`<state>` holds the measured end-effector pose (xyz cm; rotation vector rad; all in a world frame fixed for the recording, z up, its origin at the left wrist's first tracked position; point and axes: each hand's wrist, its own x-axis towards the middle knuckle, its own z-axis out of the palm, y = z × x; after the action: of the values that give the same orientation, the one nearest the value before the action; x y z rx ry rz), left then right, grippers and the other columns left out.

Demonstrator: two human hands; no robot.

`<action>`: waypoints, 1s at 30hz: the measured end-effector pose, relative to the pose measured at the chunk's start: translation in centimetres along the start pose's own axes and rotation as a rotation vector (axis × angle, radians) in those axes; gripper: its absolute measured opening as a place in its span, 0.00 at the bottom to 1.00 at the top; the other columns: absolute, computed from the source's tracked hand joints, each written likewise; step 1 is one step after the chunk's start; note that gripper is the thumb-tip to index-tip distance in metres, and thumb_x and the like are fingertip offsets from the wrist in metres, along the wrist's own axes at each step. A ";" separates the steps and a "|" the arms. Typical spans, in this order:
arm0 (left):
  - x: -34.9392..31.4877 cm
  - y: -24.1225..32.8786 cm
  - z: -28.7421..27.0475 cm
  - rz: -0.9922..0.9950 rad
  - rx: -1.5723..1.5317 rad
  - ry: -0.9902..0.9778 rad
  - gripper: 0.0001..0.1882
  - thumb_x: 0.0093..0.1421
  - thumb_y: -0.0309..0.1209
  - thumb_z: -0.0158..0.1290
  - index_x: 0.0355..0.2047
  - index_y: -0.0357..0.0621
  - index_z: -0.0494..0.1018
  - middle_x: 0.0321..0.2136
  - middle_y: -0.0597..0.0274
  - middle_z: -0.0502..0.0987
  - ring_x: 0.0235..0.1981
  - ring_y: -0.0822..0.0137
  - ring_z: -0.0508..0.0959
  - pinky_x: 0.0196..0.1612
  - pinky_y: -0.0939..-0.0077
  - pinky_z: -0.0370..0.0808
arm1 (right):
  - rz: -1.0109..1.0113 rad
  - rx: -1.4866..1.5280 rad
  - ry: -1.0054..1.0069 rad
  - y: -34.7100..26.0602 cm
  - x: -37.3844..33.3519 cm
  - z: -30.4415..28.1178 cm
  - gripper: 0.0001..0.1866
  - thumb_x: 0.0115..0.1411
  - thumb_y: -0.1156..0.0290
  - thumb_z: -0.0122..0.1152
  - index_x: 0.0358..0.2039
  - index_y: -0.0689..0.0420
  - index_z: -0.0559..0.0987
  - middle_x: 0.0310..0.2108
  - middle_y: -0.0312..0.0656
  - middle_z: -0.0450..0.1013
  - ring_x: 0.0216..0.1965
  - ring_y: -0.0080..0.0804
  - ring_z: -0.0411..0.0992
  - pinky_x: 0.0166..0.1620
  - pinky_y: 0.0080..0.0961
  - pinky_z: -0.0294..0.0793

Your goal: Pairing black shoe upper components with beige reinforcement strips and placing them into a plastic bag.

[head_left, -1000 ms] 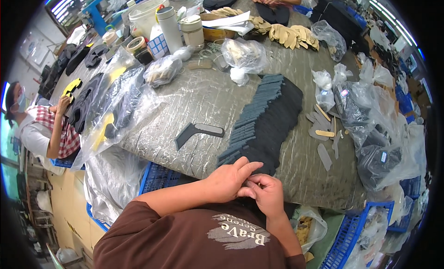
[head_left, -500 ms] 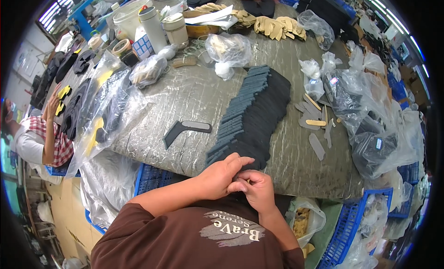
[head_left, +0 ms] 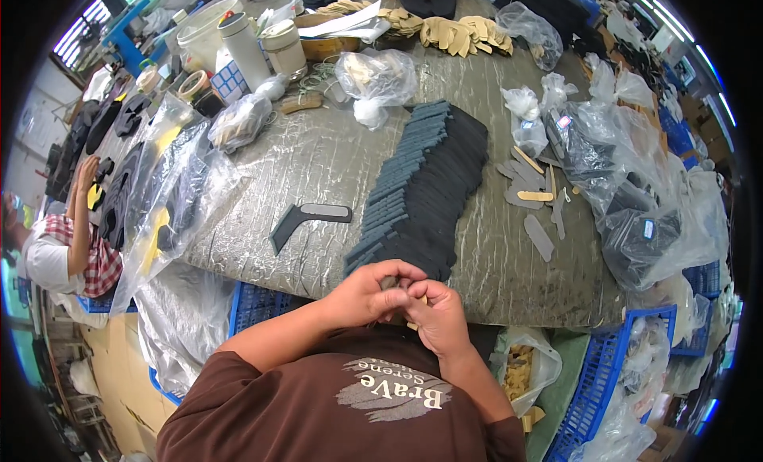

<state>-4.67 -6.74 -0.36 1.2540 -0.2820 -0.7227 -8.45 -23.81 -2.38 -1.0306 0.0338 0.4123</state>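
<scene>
My left hand point(head_left: 367, 293) and my right hand point(head_left: 439, 314) meet at the table's near edge, fingers closed and pressed together. Narrow tan edges of a small strip point(head_left: 412, 326) show by my right fingers. Something greyish peeks out between my left fingertips, too covered to make out. Just beyond them lies a long fanned row of dark, angled flat pieces point(head_left: 429, 184) with blue-grey edges. Left of that row, one angled dark piece point(head_left: 288, 227) lies alone with a grey strip point(head_left: 324, 211) on its arm. Loose grey strips point(head_left: 539, 238) and tan strips point(head_left: 535, 196) are scattered to the right.
Bagged dark parts point(head_left: 636, 231) crowd the right side, above a blue crate point(head_left: 584, 406). Clear plastic bags point(head_left: 238, 120), a white cylinder point(head_left: 246, 52) and tan cut pieces point(head_left: 465, 34) line the far side. A co-worker point(head_left: 67, 247) handles parts at left.
My hands have shifted slightly left and the fingers have turned, so tan edges now show by my right hand. The whole view has moved a little. The co-worker's hands have also moved.
</scene>
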 end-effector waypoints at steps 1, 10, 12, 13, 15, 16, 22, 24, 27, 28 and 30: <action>0.2 -1.2 -0.4 -0.065 -0.113 0.060 0.13 0.63 0.30 0.50 0.46 0.39 0.69 0.27 0.67 0.73 0.21 0.79 0.72 0.23 0.85 0.70 | 0.072 0.212 -0.012 -0.3 0.0 0.2 0.03 0.58 0.75 0.58 0.31 0.59 0.73 0.26 0.34 0.71 0.23 0.14 0.64 0.27 0.12 0.61; 0.6 1.9 -1.0 0.452 0.888 -0.055 0.12 0.45 0.22 0.62 0.32 0.43 0.75 0.32 0.60 0.72 0.30 0.58 0.76 0.31 0.71 0.73 | 0.174 0.181 0.015 0.2 0.0 -0.4 0.05 0.60 0.77 0.42 0.33 0.56 0.69 0.32 0.36 0.68 0.28 0.16 0.63 0.31 0.12 0.61; 0.8 0.8 -1.4 0.595 0.812 0.025 0.11 0.45 0.21 0.61 0.30 0.42 0.75 0.30 0.58 0.72 0.29 0.59 0.75 0.31 0.70 0.73 | 0.022 0.392 0.050 0.0 0.2 -0.4 0.05 0.60 0.78 0.41 0.32 0.57 0.68 0.38 0.44 0.71 0.31 0.21 0.66 0.31 0.13 0.63; 1.1 0.5 -1.9 0.671 0.769 0.097 0.07 0.49 0.21 0.60 0.29 0.40 0.74 0.27 0.60 0.73 0.25 0.65 0.75 0.28 0.74 0.72 | -0.086 0.365 0.246 -0.5 0.3 -0.3 0.05 0.60 0.78 0.40 0.31 0.58 0.67 0.43 0.50 0.71 0.30 0.26 0.67 0.27 0.14 0.62; 0.6 0.4 -2.3 0.393 0.629 0.305 0.05 0.51 0.22 0.59 0.29 0.39 0.74 0.25 0.62 0.74 0.24 0.69 0.74 0.27 0.76 0.71 | -0.201 0.606 0.235 -0.2 0.2 -4.6 0.04 0.61 0.78 0.41 0.30 0.56 0.66 0.36 0.47 0.72 0.28 0.26 0.68 0.23 0.17 0.61; 0.6 0.4 -2.7 0.114 0.482 0.503 0.03 0.54 0.23 0.58 0.28 0.38 0.74 0.23 0.64 0.74 0.22 0.74 0.74 0.26 0.79 0.70 | -0.292 0.735 0.212 -0.3 0.1 -5.7 0.04 0.60 0.78 0.42 0.30 0.55 0.66 0.32 0.45 0.72 0.27 0.26 0.68 0.22 0.18 0.60; 1.2 0.4 -3.3 -0.101 0.578 0.447 0.06 0.55 0.28 0.58 0.28 0.38 0.75 0.16 0.65 0.73 0.16 0.78 0.72 0.21 0.80 0.68 | -0.762 -1.185 0.310 0.7 -1.5 -3.8 0.05 0.55 0.73 0.58 0.33 0.50 0.77 0.21 0.36 0.65 0.17 0.30 0.65 0.20 0.28 0.62; 1.3 0.6 -2.9 -0.216 0.624 0.406 0.06 0.54 0.28 0.58 0.27 0.37 0.76 0.16 0.61 0.74 0.18 0.75 0.73 0.23 0.77 0.69 | -0.725 -1.386 0.282 1.3 -1.7 -3.5 0.07 0.52 0.72 0.60 0.34 0.50 0.79 0.20 0.36 0.64 0.17 0.32 0.65 0.20 0.29 0.63; 1.0 0.4 -2.7 -0.208 0.691 0.423 0.06 0.52 0.28 0.58 0.25 0.36 0.76 0.17 0.57 0.74 0.19 0.70 0.74 0.25 0.74 0.70 | -0.680 -1.610 0.244 1.4 -1.7 -3.3 0.09 0.49 0.70 0.62 0.34 0.49 0.81 0.20 0.35 0.63 0.17 0.33 0.67 0.21 0.30 0.65; 0.8 0.3 -2.6 -0.212 0.693 0.423 0.06 0.52 0.28 0.58 0.25 0.36 0.76 0.17 0.57 0.74 0.19 0.70 0.74 0.25 0.74 0.70 | -0.677 -1.639 0.241 1.4 -1.7 -3.2 0.10 0.48 0.70 0.63 0.34 0.49 0.81 0.20 0.34 0.63 0.18 0.32 0.67 0.21 0.30 0.65; 0.6 0.3 -2.3 -0.161 0.748 0.436 0.07 0.52 0.27 0.58 0.26 0.35 0.76 0.19 0.53 0.75 0.21 0.67 0.75 0.28 0.72 0.71 | -0.669 -1.642 0.240 1.4 -1.6 -3.1 0.09 0.49 0.70 0.62 0.33 0.50 0.81 0.20 0.34 0.63 0.18 0.33 0.68 0.21 0.30 0.65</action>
<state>-2.77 -5.35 -0.92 2.1248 -0.0854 -0.4632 -9.94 -26.30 -4.78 -2.5753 -0.5033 -0.4525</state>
